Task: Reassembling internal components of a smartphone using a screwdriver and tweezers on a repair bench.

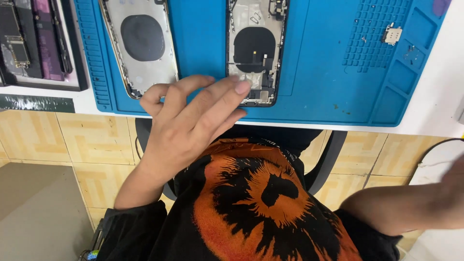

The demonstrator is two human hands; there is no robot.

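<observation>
My left hand (pixel 188 121) hovers at the near edge of a blue repair mat (pixel 319 67), fingers spread and holding nothing. Its longest fingertips lie over the bottom end of an opened dark phone housing (pixel 256 48) with a round black coil. The curled index finger is close to the bottom corner of a silver phone housing (pixel 140 43) to the left. My right forearm (pixel 406 208) stretches off the right edge of the picture, blurred, and the hand itself is out of sight.
A black tray (pixel 41 46) with phone parts and a purple piece sits at the far left on the white table (pixel 435 106). A small metal part (pixel 392 34) lies in the mat's gridded corner. Below are my dark and orange shirt, chair arms and a tiled floor.
</observation>
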